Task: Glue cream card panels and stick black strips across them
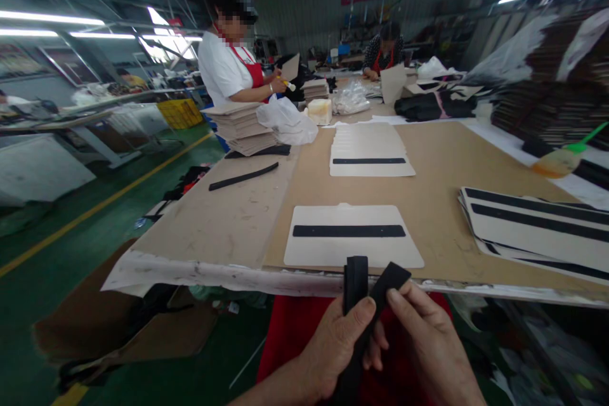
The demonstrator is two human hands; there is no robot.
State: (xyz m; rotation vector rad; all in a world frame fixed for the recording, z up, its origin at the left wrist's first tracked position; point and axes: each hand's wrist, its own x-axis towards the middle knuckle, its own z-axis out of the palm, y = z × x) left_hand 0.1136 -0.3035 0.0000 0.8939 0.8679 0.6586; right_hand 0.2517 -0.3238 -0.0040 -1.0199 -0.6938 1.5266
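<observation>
Close to my body, below the table edge, my left hand (340, 342) is wrapped round a bundle of black strips (356, 282). One black strip (392, 280) fans out to the right of the bundle, and the thumb and fingers of my right hand (425, 323) pinch its upper end. Just beyond my hands lies a cream rectangular board (352, 254) with a black strip (349, 231) along its middle. Farther back is an overlapping stack of cream boards (368, 139); the front one bears a black strip near its lower edge.
Striped boards (537, 228) are piled at the right, near a bottle with a green nozzle (556, 162). A loose black strip (243, 176) and a beige board stack (245, 127) lie left. Two co-workers (228, 70) work across the table. A cardboard box (118, 317) stands on the floor.
</observation>
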